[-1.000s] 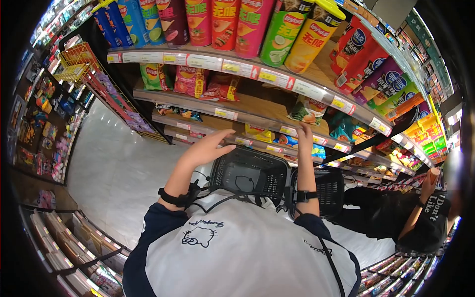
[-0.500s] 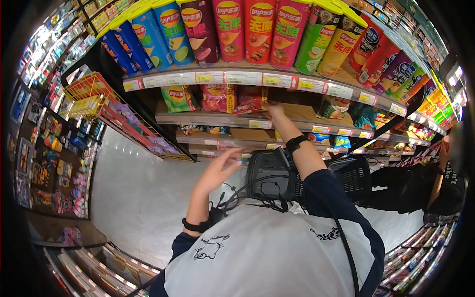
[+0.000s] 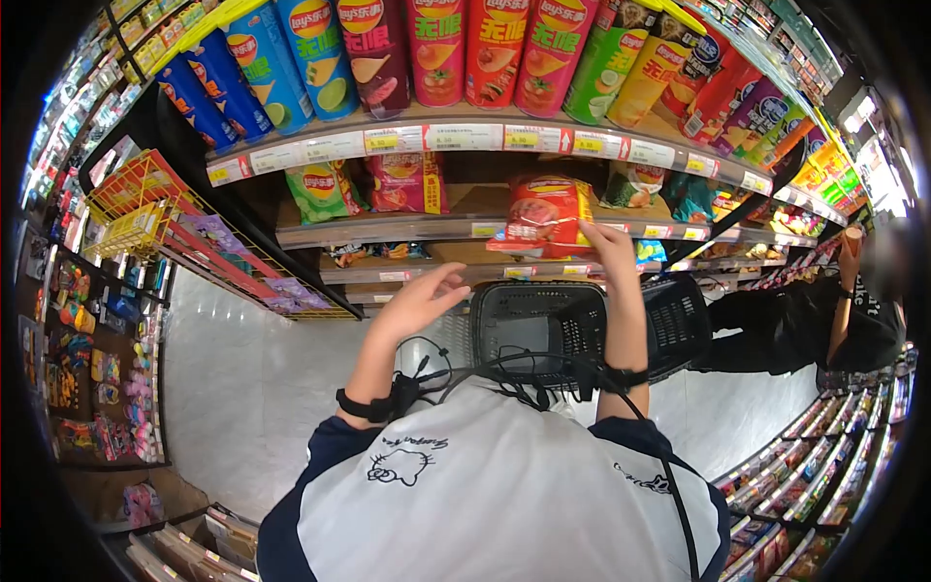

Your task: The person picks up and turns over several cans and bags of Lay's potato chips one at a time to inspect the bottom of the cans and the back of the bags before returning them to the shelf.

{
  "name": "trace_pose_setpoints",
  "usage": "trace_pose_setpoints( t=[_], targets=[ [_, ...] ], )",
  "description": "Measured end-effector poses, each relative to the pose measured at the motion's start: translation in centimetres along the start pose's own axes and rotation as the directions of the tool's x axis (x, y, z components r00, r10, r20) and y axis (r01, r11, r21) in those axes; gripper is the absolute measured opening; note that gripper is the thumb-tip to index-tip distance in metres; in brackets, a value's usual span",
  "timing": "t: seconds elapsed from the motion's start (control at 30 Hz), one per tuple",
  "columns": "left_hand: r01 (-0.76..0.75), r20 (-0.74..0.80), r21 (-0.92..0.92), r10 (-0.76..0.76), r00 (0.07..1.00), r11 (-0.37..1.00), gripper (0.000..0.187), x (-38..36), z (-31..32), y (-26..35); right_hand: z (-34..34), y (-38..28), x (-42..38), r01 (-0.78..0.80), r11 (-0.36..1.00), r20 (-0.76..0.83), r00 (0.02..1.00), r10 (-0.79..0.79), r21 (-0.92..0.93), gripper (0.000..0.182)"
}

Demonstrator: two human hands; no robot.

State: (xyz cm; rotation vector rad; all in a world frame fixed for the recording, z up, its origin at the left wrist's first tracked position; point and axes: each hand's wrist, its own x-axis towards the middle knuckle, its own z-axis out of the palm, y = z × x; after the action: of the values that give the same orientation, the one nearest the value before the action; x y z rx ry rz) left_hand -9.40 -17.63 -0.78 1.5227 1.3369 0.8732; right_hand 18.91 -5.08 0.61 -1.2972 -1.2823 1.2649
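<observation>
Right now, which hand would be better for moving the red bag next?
Probably the right hand: it grips the red bag near its lower right corner. The left hand looks empty and is well apart from the bag.

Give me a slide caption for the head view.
Right hand holding a red snack bag before store shelves, left hand empty.

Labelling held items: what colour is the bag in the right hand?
Mostly red bag, with a yellow strip along one side; head view.
</observation>
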Motion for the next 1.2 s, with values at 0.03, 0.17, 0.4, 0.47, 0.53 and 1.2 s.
trace_pose_setpoints(
  t=[0.03, 0.17, 0.4, 0.47, 0.53, 1.2],
  targets=[
    [-0.013, 0.066, 0.046, 0.010, 0.998, 0.999, 0.047, 0.5, 0.3, 0.1, -1.6, -1.3, -1.7, -0.026, 0.999, -0.005, 1.000, 0.026, -0.020, 0.030],
    [-0.106, 0.334, 0.201, 0.034, 0.942, 0.974, 0.051, 2.0, 1.5, 1.8, -4.4, -4.0, -6.6, 0.043, 0.952, 0.106, 0.991, -0.078, 0.302, 0.025],
    [-0.243, 0.135, -0.772, 0.526, 0.840, 0.587, 0.049, 3.0, 4.3, 6.8, 0.8, -4.2, -10.0, -0.036, 0.698, 0.316, 0.908, -0.277, 0.715, 0.037],
    [-0.029, 0.110, -0.975, 0.598, 0.794, 0.219, 0.047, 3.5, 4.2, 6.9, 3.0, -5.1, -10.8, -0.051, 0.667, 0.350, 0.880, -0.322, 0.743, 0.043],
    [0.075, 0.052, -0.997, 0.642, 0.765, -0.009, 0.047, 3.5, 4.4, 7.9, 4.3, -4.7, -10.9, -0.183, 0.617, 0.429, 0.860, -0.276, 0.765, 0.048],
    [-0.503, -0.388, -0.595, 0.323, 0.863, 0.627, 0.080, -0.8, 0.7, 16.0, 2.3, -13.7, -15.7, 0.675, 0.719, 0.062, 0.735, -0.676, -0.166, 0.064]
  ],
)
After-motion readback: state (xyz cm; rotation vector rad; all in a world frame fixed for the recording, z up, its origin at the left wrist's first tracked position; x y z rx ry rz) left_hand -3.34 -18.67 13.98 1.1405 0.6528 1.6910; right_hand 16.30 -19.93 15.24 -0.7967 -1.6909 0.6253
